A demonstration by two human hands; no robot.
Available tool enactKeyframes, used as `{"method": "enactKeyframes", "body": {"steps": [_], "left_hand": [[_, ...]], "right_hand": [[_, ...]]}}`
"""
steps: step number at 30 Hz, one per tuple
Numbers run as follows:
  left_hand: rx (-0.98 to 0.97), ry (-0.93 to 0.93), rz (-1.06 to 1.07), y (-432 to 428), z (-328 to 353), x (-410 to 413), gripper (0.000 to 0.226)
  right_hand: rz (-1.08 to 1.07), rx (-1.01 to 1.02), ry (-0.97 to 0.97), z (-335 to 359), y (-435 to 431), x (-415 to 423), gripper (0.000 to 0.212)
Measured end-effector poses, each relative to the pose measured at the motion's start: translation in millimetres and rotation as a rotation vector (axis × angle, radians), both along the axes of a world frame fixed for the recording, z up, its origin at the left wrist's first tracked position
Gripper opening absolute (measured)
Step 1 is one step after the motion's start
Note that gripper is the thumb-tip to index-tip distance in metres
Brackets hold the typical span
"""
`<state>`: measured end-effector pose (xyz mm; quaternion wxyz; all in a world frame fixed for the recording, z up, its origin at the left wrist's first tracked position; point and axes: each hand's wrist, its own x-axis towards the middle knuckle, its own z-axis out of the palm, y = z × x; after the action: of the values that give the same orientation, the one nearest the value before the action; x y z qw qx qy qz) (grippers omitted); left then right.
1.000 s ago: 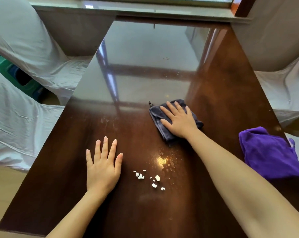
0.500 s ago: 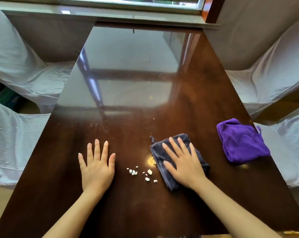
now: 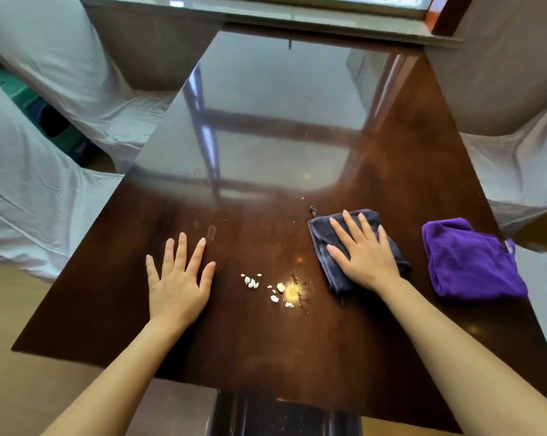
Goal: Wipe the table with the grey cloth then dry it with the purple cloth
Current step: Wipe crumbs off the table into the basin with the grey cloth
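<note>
A glossy dark brown table [image 3: 266, 341] fills the view. My right hand [image 3: 365, 254] lies flat, fingers spread, pressing on the folded grey cloth [image 3: 324, 239] right of centre. The purple cloth [image 3: 470, 262] lies crumpled near the table's right edge, a short gap from the grey one. My left hand [image 3: 179, 278] rests flat on the bare tabletop with fingers apart, holding nothing. Between the hands lie several small white crumbs [image 3: 253, 282] and a wet, shiny patch [image 3: 292, 289].
Chairs draped in white covers stand at the left [image 3: 30, 190] and at the right [image 3: 517, 171] of the table. A window sill [image 3: 297, 14] runs along the far end. The table's near edge sits just above my forearms.
My right hand slid the grey cloth from the table's middle toward me, then to the right, off the wet patch and closer to the purple cloth. The left hand stayed put.
</note>
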<state>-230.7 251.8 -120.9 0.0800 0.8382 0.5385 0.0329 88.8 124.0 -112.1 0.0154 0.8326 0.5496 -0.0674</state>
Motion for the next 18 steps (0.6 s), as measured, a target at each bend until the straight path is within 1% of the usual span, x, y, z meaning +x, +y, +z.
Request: {"method": "enactKeyframes", "body": {"steps": [4,9,13,18], "left_hand": [[0.019,0.013,0.033,-11.0,-3.4,-10.7,0.058],[0.034,0.021,0.031,-17.9,-3.3,-14.0,0.056],[0.026,0.031,0.026,-19.7,-1.9,-14.4,0.056],[0.04,0.029,-0.013,-26.5,-4.3,-20.9,0.056]], "right_hand": [[0.138,0.014,0.031,2.1,33.8,-19.2,0.064],[0.451,0.018,0.067,4.2,52.3,-61.8,0.062],[0.627,0.002,0.059,8.6,43.0,-83.9,0.06],[0.758,-0.012,0.087,11.9,9.0,-104.6,0.057]]}}
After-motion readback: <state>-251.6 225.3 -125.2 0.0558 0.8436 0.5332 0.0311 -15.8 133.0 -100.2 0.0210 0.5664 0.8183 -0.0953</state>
